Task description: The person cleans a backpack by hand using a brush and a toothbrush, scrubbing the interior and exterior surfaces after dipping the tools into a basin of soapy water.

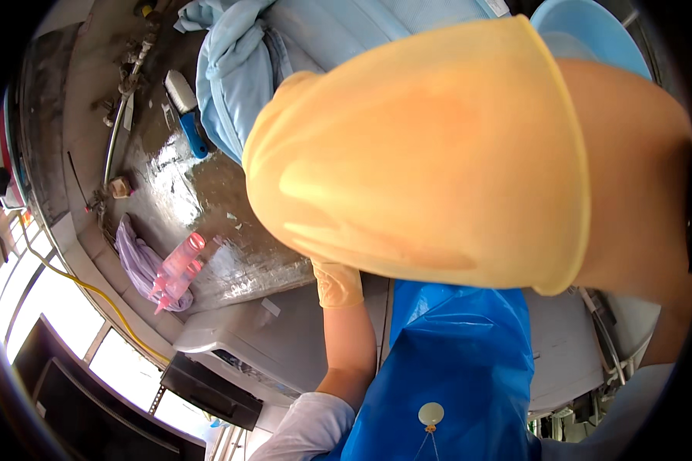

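Note:
My right hand [407,165], in a thin yellow glove, is raised very near the camera and fills the middle of the head view. Its fingers are hidden behind the glove's cuff and wrist. Below it shows the yellow-gloved wrist of my left hand [337,284]; the rest of that hand is covered by the right glove. A light blue garment [234,77] lies bunched on the wet metal worktop [231,200], just beyond my right hand. Whether either hand touches it cannot be seen. To its left rests a scrubbing brush [186,115] with white bristles and a blue handle.
Pink clear bottles [178,265] with nozzles lie by a purple cloth or bag [136,250] at the worktop's left. A light blue basin [592,31] stands far right. A metal pipe [118,138] runs along the left wall. My blue apron [454,361] hangs against the near edge.

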Motion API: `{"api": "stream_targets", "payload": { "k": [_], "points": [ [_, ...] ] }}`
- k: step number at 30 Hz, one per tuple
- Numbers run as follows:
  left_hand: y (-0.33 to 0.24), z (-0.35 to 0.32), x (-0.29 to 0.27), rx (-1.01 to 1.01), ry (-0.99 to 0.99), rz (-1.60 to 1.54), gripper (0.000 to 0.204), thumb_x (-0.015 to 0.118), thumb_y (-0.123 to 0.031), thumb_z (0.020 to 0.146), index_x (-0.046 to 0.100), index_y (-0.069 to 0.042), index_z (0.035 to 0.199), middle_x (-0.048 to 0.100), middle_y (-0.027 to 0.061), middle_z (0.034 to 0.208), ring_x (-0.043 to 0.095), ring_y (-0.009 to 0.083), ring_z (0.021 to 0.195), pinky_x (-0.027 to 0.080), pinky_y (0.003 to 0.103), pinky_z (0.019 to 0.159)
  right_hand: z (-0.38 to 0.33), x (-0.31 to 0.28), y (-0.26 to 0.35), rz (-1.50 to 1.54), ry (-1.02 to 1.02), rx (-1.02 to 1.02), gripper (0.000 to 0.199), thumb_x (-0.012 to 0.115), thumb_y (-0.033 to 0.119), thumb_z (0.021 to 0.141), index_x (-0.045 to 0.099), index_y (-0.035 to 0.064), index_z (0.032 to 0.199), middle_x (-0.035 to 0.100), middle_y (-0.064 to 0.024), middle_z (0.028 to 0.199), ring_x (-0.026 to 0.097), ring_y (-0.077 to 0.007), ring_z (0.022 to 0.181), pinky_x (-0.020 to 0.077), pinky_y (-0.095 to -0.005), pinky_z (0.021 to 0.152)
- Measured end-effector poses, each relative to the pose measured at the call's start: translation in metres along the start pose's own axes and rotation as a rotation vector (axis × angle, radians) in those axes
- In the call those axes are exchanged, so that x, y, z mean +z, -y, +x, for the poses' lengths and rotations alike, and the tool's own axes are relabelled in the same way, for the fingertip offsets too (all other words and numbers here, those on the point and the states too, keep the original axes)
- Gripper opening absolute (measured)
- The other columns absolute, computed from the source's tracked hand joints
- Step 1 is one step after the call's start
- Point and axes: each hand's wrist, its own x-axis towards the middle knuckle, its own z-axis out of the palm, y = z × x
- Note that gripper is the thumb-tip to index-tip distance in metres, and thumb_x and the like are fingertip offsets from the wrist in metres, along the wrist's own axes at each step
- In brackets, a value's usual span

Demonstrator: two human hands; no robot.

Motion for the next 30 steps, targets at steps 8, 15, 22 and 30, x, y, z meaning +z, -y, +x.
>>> {"api": "stream_targets", "payload": {
  "k": [8, 15, 22, 30],
  "points": [
    [-0.019, 0.011, 0.016, -0.126, -0.052, -0.130, 0.048, 0.088, -0.036, 0.059, 0.058, -0.009, 0.087, 0.071, 0.0047, 0.080, 0.070, 0.0226, 0.069, 0.053, 0.029, 0.062, -0.001, -0.046, -0.002, -0.146, -0.088, -0.175, 0.013, 0.058, 0.013, 0.084, 0.064, 0.0072, 0.095, 0.061, -0.0104, 0.086, 0.061, -0.0261, 0.080, 0.0497, -0.0348, 0.072],
    [-0.028, 0.021, -0.004, -0.434, 0.296, -0.836, 0.050, 0.078, -0.039, 0.070, 0.058, -0.004, 0.101, 0.068, 0.0115, 0.093, 0.067, 0.0275, 0.083, 0.053, 0.036, 0.074, -0.013, -0.049, 0.033, -0.162, -0.181, -0.019, 0.020, 0.056, 0.013, 0.086, 0.064, 0.0066, 0.103, 0.059, -0.0093, 0.080, 0.062, -0.0277, 0.074, 0.0496, -0.0374, 0.066],
    [-0.046, 0.022, -0.005, -1.123, 0.083, -1.589, 0.052, 0.067, -0.033, 0.084, 0.051, 0.003, 0.118, 0.061, 0.0169, 0.115, 0.060, 0.0318, 0.102, 0.049, 0.043, 0.090, 0.071, 0.132, 0.128, 0.314, -0.378, 0.051, 0.065, 0.046, 0.009, 0.091, 0.022, 0.0007, 0.151, 0.057, -0.0220, 0.092, 0.063, -0.0345, 0.071, 0.0543, -0.0393, 0.065],
    [0.005, -0.003, 0.007, -0.796, 0.274, -1.241, 0.070, 0.062, -0.025, 0.089, 0.030, 0.007, 0.142, 0.042, 0.0216, 0.142, 0.045, 0.0356, 0.128, 0.038, 0.055, 0.107, 0.124, 0.161, 0.182, 0.031, -0.269, 0.177, 0.068, 0.053, 0.006, 0.083, 0.031, -0.0042, 0.146, 0.057, -0.0113, 0.079, 0.061, -0.0179, 0.052, 0.0499, -0.0324, 0.047]
  ]
}}
